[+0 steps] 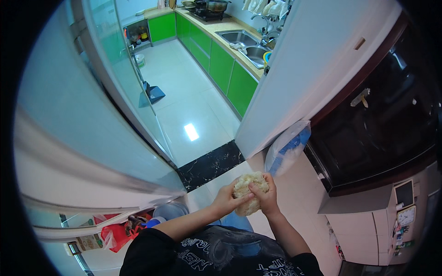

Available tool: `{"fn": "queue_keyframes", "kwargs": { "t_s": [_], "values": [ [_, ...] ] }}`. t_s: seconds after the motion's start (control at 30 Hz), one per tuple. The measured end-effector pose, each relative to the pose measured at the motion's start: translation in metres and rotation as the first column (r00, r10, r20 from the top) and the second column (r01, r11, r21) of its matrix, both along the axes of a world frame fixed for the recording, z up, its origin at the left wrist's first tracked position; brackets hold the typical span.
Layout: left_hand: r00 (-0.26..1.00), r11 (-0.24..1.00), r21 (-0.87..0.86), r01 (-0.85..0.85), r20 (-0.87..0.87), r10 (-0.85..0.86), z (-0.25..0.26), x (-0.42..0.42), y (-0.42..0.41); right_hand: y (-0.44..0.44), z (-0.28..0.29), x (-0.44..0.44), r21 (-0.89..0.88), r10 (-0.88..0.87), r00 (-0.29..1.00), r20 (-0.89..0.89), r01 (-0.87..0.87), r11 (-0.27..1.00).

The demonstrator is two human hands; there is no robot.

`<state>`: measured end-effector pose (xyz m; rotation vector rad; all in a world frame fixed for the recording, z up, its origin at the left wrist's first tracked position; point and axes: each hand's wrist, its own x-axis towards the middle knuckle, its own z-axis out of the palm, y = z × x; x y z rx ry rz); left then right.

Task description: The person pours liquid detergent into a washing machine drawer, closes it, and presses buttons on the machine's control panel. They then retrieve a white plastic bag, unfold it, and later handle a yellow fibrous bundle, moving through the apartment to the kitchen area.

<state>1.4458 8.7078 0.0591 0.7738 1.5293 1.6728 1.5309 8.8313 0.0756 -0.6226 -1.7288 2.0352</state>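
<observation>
Both of my hands grip a pale yellow, fibrous wad that looks like a loofah in front of my body. My left hand wraps its left side. From the right, my right hand curls around it, fingers over the far edge. The two thumbs press on its upper face and nearly meet. What the fingers do underneath is hidden. Below the wad, part of my blue trousers shows.
A black marble threshold leads into a kitchen with green cabinets and a double sink. A glass sliding door stands left. A plastic bag leans by the dark door. A dustpan rests on the floor.
</observation>
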Motion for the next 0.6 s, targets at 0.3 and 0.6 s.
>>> {"fn": "queue_keyframes", "kwargs": {
  "t_s": [0.3, 0.6],
  "values": [
    [0.971, 0.989, -0.057, -0.137, 0.191, 0.146, -0.021, -0.173, 0.094, 0.123, -0.026, -0.180, -0.136, 0.269, 0.963, -0.019, -0.269, 0.953],
    [0.693, 0.833, 0.057, -0.551, 0.588, 0.418, 0.013, -0.325, 0.210, 0.215, -0.031, -0.349, -0.548, 0.354, 0.919, -0.171, -0.387, 0.741]
  ]
}}
